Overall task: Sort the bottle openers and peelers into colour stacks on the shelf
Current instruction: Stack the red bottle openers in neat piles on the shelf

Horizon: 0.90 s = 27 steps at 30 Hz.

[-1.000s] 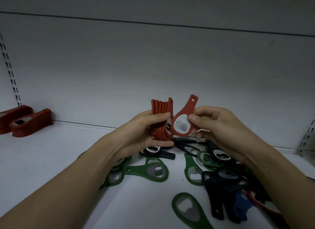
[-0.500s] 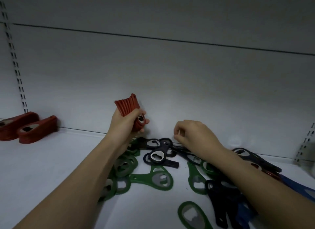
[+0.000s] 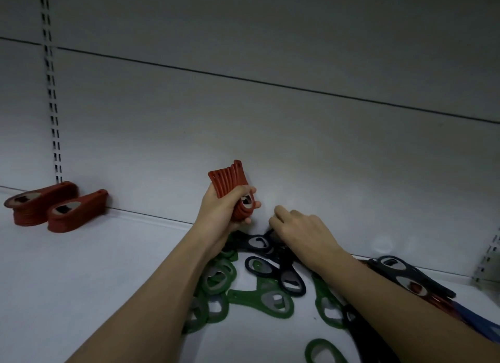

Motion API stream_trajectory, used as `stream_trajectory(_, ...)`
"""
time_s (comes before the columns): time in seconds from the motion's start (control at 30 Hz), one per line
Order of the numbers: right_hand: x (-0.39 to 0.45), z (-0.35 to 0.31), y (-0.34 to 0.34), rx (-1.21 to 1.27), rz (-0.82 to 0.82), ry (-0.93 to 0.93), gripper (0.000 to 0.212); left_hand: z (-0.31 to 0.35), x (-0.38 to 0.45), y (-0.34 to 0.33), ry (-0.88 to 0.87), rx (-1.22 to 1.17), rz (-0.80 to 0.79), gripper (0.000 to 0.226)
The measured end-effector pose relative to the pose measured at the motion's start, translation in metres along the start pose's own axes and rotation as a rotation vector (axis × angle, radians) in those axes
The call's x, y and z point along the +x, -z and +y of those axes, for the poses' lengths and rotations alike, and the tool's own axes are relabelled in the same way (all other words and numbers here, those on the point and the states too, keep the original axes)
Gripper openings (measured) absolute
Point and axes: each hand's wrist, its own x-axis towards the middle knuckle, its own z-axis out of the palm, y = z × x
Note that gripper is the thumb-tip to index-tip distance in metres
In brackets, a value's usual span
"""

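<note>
Two finished red stacks lie on their sides at the far left of the shelf, against the back panel, well apart from the loose pile. A second ago the right hand was feeding one more red opener onto the bundle; now that opener has joined the others, and the left hand holds the whole red bundle upright above the pile, fingers curled tight round its lower half with the handle ends fanning out on top. The right hand has dropped away from the bundle and reaches down into the mixed heap, its knuckles towards me and its fingertips buried among the black openers near the back panel; I cannot tell whether it has pinched anything yet.

Green openers sprawl nearest the person's forearms, black ones sit behind and to the right, and a little red and blue shows at the right edge under the right arm. To my eye the reds are nearly gathered, with the bundle due to join its mates on the left, while green, black and blue are not yet stacked at all. Picking from a tangle like this, one opener could easily hook another and drag it along.
</note>
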Motion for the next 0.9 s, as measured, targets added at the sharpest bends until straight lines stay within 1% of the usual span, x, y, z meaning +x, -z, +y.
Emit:
stream_trajectory(0.03, 0.001, 0.003, 0.003, 0.025, 0.073, -0.009, 0.009, 0.001, -0.001, 0.000, -0.002, -0.005, -0.002, 0.027)
stream_trajectory(0.07, 0.002, 0.007, 0.008, 0.062, 0.103, -0.036, 0.005, 0.001, -0.001, 0.001, -0.004, -0.014, -0.005, 0.026)
stream_trajectory(0.1, 0.004, 0.011, 0.014, 0.081, 0.114, -0.037, 0.009, 0.002, -0.001, 0.001, -0.005, -0.023, -0.008, 0.024)
stream_trajectory(0.17, 0.006, 0.022, 0.021, 0.118, 0.067, -0.088, 0.020, 0.005, -0.003, 0.001, 0.002, -0.051, -0.021, 0.023)
stream_trajectory(0.2, 0.005, 0.029, 0.024, 0.192, 0.019, -0.164, 0.021, 0.006, -0.003, 0.001, 0.010, -0.069, -0.031, 0.024)
stream_trajectory(0.23, 0.004, 0.035, 0.030, 0.334, -0.038, -0.255, 0.016, 0.007, -0.004, 0.000, 0.018, -0.087, -0.046, 0.026)
stream_trajectory(0.3, 0.000, 0.042, 0.048, 0.790, -0.136, -0.478, 0.007, 0.008, -0.007, -0.001, 0.034, -0.118, -0.093, 0.027)
stream_trajectory(0.33, -0.003, 0.045, 0.056, 1.006, -0.192, -0.548, 0.006, 0.009, -0.009, -0.002, 0.047, -0.123, -0.127, 0.027)
stream_trajectory(0.37, -0.009, 0.048, 0.064, 1.163, -0.260, -0.587, 0.007, 0.009, -0.011, -0.004, 0.064, -0.122, -0.164, 0.029)
stream_trajectory(0.4, -0.017, 0.052, 0.072, 1.241, -0.318, -0.611, 0.010, 0.009, -0.014, -0.006, 0.084, -0.115, -0.200, 0.033)
stream_trajectory(0.43, -0.026, 0.056, 0.079, 1.259, -0.359, -0.635, 0.012, 0.008, -0.017, -0.009, 0.105, -0.106, -0.235, 0.039)
stream_trajectory(0.5, -0.047, 0.069, 0.090, 1.215, -0.378, -0.690, 0.014, 0.006, -0.024, -0.016, 0.138, -0.103, -0.293, 0.048)
stream_trajectory(0.57, -0.070, 0.088, 0.099, 1.108, -0.363, -0.732, 0.015, 0.002, -0.031, -0.025, 0.163, -0.114, -0.329, 0.050)
stream_trajectory(0.67, -0.110, 0.109, 0.107, 0.973, -0.452, -0.745, 0.017, -0.008, -0.039, -0.040, 0.233, -0.092, -0.357, 0.047)
stream_trajectory(0.77, -0.141, 0.113, 0.103, 0.892, -0.537, -0.703, 0.016, -0.016, -0.044, -0.062, 0.314, -0.039, -0.378, 0.046)
stream_trajectory(0.83, -0.151, 0.110, 0.092, 0.840, -0.524, -0.659, 0.016, -0.020, -0.046, -0.083, 0.338, -0.055, -0.379, 0.047)
stream_trajectory(0.9, -0.149, 0.104, 0.076, 0.810, -0.497, -0.595, 0.015, -0.023, -0.045, -0.107, 0.340, -0.101, -0.365, 0.042)
